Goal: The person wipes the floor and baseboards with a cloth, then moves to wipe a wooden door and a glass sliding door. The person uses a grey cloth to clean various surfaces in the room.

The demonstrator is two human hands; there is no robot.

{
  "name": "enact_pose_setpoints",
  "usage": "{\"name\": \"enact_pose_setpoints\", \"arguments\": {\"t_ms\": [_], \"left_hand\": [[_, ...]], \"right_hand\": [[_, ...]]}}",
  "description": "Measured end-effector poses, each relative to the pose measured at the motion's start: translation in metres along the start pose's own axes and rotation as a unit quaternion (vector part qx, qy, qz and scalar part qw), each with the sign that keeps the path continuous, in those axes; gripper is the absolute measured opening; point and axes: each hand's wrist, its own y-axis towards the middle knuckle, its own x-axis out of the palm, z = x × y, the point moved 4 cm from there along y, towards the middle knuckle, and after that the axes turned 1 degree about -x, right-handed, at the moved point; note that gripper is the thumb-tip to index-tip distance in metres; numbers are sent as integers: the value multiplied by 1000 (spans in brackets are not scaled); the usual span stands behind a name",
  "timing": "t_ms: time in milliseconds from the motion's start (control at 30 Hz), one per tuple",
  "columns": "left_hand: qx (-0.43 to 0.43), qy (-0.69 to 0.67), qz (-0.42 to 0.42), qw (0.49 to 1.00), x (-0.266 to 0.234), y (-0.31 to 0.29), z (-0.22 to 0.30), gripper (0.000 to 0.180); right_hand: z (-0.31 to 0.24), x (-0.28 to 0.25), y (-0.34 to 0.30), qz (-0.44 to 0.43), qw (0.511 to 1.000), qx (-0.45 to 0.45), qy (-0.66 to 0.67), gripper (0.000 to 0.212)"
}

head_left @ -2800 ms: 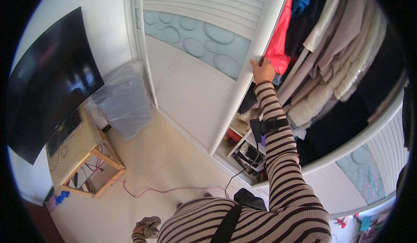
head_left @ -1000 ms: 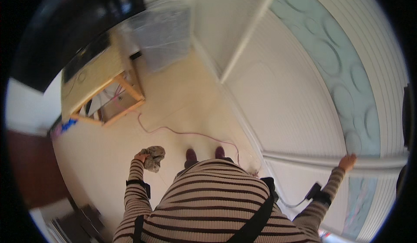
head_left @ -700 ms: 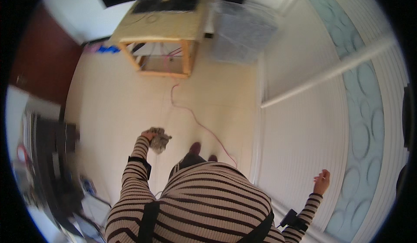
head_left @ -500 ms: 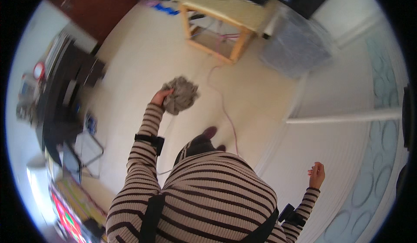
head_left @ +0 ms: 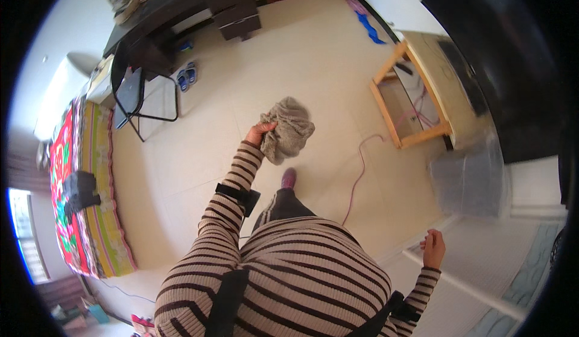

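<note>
Since half a second ago we've swung round further: the wooden stand has slid from the top of the view over to the right, and the bunched cloth is now held out in front of us instead of up beside the shoulder.

Starting at the fingers: our left hand (head_left: 260, 133) has its fingers curled tight into one edge of the grey-brown fuzzy crumpled cloth (head_left: 288, 129), so it's a bunched grab at the side, not a hold around the whole wad. Most of the fabric sits beyond the knuckles, held out over the pale beige floor (head_left: 301, 53) just ahead of our foot. Our right hand (head_left: 433, 248) is low at our side, fingers loosely curled and a bit apart, holding nothing, close to the white rail of the sliding wardrobe door (head_left: 464, 283).

What could go wrong, we reckon: with only an edge gripped, a loose fold could drop open and dangle, or the wad could slip out if the arm swings. Also the pink cable (head_left: 360, 168) snakes across the floor right beside our path toward the light wooden open-frame stand (head_left: 416, 96), so it's an easy snag for a foot.

The cloth itself looks soft, thick and knitted or fleecy, scrunched into a rough ball with deep folds, no clear shape showing.
</note>
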Motion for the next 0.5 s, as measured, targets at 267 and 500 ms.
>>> {"name": "enact_pose_setpoints", "arguments": {"t_ms": [267, 500], "left_hand": [[-48, -160, 146, 975, -81, 69, -15, 26], [-80, -117, 207, 968, -159, 110, -10, 30]], "right_hand": [[-68, 35, 87, -55, 996, -29, -60, 16], [-150, 98, 165, -152, 981, -58, -105, 15]]}}
